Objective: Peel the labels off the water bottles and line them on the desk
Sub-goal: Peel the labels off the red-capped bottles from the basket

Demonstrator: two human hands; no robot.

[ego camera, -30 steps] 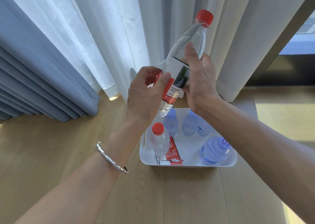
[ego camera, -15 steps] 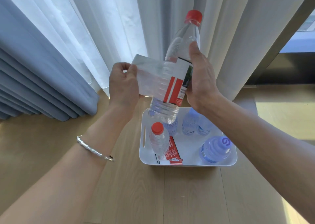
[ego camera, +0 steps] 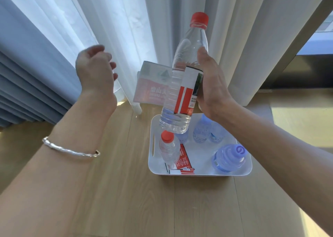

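Note:
My right hand (ego camera: 210,85) grips a clear water bottle (ego camera: 187,60) with a red cap, holding it nearly upright above the white tray (ego camera: 198,174). Its red and white label (ego camera: 185,94) is half peeled, and the loose flap (ego camera: 153,85) sticks out to the left. My left hand (ego camera: 95,70) hovers left of the flap, apart from it, fingers loosely curled and holding nothing. In the tray stand a bare red-capped bottle (ego camera: 168,150), several small bluish bottles (ego camera: 200,132) and a bluish bottle with a purple cap (ego camera: 228,157). Peeled red labels (ego camera: 183,162) lie on the tray floor.
The tray sits on a light wooden desk (ego camera: 117,200). White sheer curtains (ego camera: 126,20) and grey-blue drapes (ego camera: 27,74) hang close behind it. A dark window frame (ego camera: 297,65) is at the right.
My left hand pulled the label's free end out to the left, then let it go and moved further left. My right hand tilted the bottle more upright.

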